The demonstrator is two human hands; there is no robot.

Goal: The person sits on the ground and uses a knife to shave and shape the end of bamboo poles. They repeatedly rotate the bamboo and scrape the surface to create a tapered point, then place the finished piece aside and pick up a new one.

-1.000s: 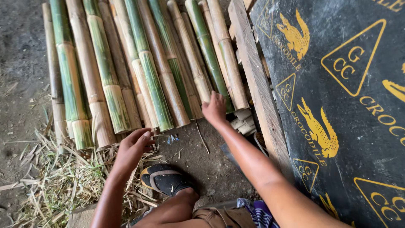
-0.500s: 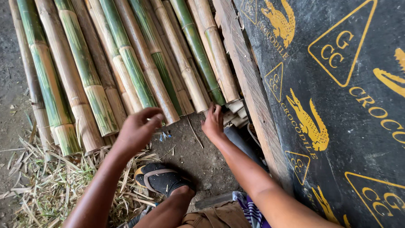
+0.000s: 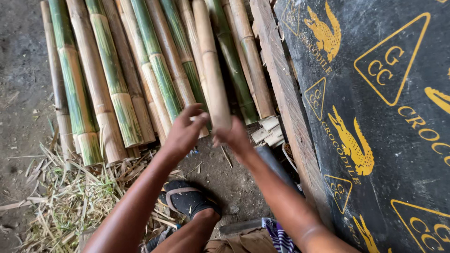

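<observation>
A black sheet (image 3: 403, 154) printed with yellow triangles and crocodile figures fills the right side of the view, its left edge lying against a weathered wooden plank (image 3: 281, 89). Left of the plank, a row of bamboo poles (image 3: 112, 84) — some green, some tan — lies side by side on the dirt floor (image 3: 18, 70), cut ends toward the person. Dry straw and shavings (image 3: 61, 201) are strewn below the pole ends at lower left.

One tan bamboo pole (image 3: 212, 65) sits raised above the row, its near end between both hands. The right hand (image 3: 234, 137) grips that end from beneath, fingers wrapped about it. The left hand (image 3: 185, 131) is just beside it, fingers loosely curled and slightly spread; whether they touch the pole cannot be told.

Small pale offcuts (image 3: 268, 131) lie at the foot of the plank, a dark pipe (image 3: 274, 164) just beneath them. A foot in a black sandal (image 3: 187, 199) rests on the dirt below the hands.
</observation>
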